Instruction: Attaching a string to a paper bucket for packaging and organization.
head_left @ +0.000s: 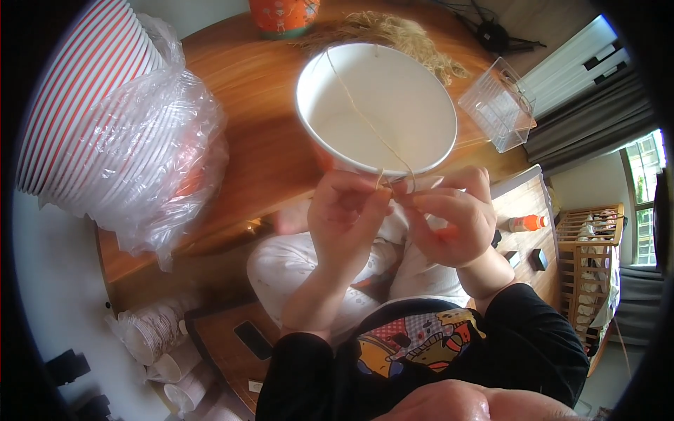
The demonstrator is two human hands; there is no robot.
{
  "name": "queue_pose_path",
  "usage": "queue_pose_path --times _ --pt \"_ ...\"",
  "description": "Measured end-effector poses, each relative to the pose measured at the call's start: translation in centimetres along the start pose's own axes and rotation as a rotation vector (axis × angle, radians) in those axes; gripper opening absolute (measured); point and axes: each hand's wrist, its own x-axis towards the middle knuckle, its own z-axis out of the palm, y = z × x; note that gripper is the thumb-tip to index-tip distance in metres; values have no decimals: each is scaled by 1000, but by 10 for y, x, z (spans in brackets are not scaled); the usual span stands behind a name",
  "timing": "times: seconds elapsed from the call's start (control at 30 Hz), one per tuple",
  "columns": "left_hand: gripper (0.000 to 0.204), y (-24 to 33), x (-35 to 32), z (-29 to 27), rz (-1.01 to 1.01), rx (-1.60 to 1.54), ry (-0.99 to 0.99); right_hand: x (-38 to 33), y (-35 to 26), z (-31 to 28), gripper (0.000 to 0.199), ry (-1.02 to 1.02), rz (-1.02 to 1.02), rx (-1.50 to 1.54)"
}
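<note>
A large paper bucket, white inside with orange showing on its outer wall, stands near the front edge of the wooden table, its mouth facing up. Pale twine runs from the far-left rim across the opening to the near rim. There my left hand pinches it between thumb and fingers. Close beside it, my right hand is closed on the same twine, which loops up between the fingertips. Whether it passes through a hole in the near rim is hidden by my fingers.
Nested striped buckets in a clear plastic bag rise at left. Behind the bucket lie a heap of cut twine and an orange bucket. A clear plastic box sits right. A phone lies lower left.
</note>
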Motion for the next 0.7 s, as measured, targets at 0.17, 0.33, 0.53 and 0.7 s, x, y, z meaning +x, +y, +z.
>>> queue_pose_path --times 0.17,0.33,0.53,0.7 --pt "15 2 2 4 2 -125 -21 -2 1 4 41 18 54 0" --pt "15 1 1 2 -12 -130 -34 -2 2 5 42 26 3 -28" --pt "16 2 0 2 -50 -68 -6 1 1 8 41 85 -13 -16" --pt "10 4 -1 -2 -14 64 7 4 3 5 38 30 -49 -11"
